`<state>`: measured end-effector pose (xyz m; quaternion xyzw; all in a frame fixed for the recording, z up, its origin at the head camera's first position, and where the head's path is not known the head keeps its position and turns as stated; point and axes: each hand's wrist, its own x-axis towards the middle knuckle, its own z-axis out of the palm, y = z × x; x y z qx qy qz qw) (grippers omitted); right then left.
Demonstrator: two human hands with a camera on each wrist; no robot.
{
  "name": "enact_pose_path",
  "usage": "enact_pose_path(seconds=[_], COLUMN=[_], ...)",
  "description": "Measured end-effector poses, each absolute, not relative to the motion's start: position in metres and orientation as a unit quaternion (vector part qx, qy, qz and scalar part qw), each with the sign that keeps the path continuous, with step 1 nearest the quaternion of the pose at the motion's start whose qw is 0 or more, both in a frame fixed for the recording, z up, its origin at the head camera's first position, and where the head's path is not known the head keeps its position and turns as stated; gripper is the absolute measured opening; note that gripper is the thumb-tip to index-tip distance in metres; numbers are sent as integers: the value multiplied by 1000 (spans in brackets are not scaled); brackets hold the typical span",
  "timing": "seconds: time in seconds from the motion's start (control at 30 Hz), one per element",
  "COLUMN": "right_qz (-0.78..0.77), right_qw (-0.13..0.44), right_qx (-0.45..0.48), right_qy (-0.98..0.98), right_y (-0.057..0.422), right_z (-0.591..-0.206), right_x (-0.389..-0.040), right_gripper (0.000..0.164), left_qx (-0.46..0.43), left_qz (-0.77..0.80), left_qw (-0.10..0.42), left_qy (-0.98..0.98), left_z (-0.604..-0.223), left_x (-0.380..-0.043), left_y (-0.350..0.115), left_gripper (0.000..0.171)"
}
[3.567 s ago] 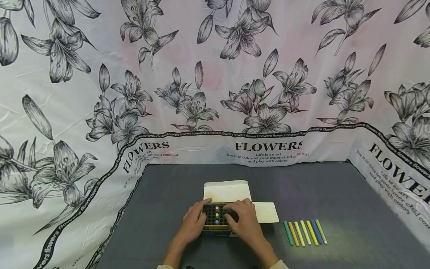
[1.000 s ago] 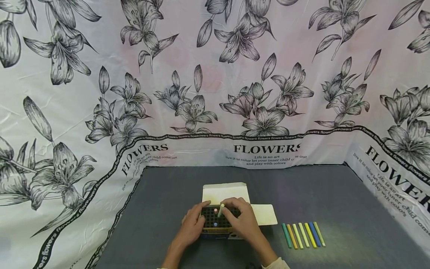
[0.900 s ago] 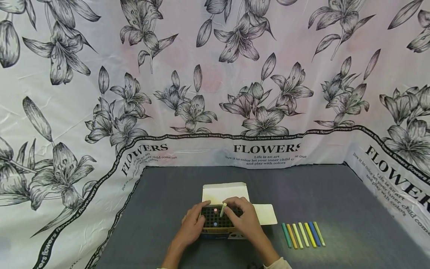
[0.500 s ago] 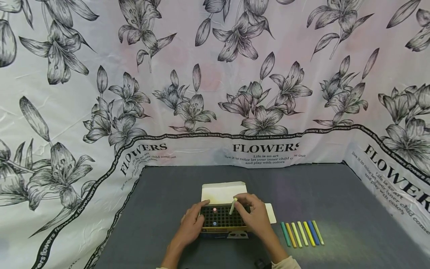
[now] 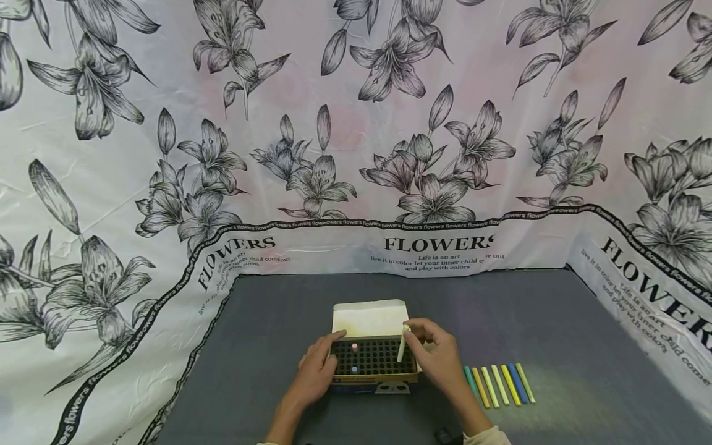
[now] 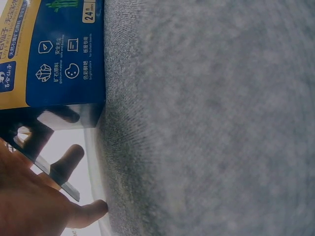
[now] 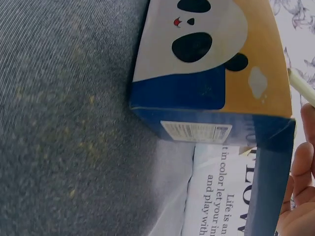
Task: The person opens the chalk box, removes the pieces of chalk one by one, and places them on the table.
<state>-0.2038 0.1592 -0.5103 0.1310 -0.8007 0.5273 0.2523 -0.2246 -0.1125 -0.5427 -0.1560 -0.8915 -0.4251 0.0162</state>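
Note:
An open chalk box (image 5: 375, 379) with a black insert full of round holes sits on the grey surface. A pink chalk stick (image 5: 355, 347) and a blue chalk stick (image 5: 354, 370) stand in its holes. My left hand (image 5: 317, 364) rests against the box's left end; in the left wrist view its extended fingers (image 6: 71, 160) lie beside a side flap. Between thumb and fingertips, my right hand (image 5: 442, 355) pinches a pale yellow-green chalk stick (image 5: 401, 350), tilted over the insert's right end. The right wrist view shows this chalk only partly, past the box corner.
The box's cream lid (image 5: 369, 317) is folded back behind it. To the right lie several chalk sticks (image 5: 504, 385) in a row, in green, orange, yellows and blue. A flower-printed curtain (image 5: 439, 244) borders the table. A dark object (image 5: 445, 436) shows near my right sleeve.
My right hand has pulled the pale chalk stick from between the pink and blue ones and carried it right across the insert. The left hand stays at the box's left end.

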Motion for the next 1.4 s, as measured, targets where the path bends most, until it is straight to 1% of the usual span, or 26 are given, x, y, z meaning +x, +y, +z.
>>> enact_pose_path(seconds=[0.23, 0.5, 0.67, 1.03, 1.17, 1.4], right_qz=[516, 537, 527, 485, 463, 429], right_qw=[270, 231, 229, 264, 275, 302], right_qx=[115, 86, 67, 49, 41, 7], right_qy=[-805, -807, -816, -832, -842, -851], right_y=[168, 189, 206, 240, 262, 297], right_z=[-517, -508, -510, -509, -520, -518], right_x=[-205, -196, -192, -184, -185, -178], right_gripper=[23, 19, 19, 21, 21, 20], left_qx=[-155, -157, -155, -149, -144, -147], left_qz=[-427, -440, -439, -422, -417, -422], left_qw=[8, 0, 1, 15, 16, 11], left_qy=[-891, -884, -885, -894, -897, -894], left_z=[-542, -542, -542, -540, -541, -541], left_x=[-224, -224, -224, -223, -223, -223], left_y=[-112, -113, -113, -110, -109, -111], left_gripper=[56, 56, 56, 55, 56, 56])
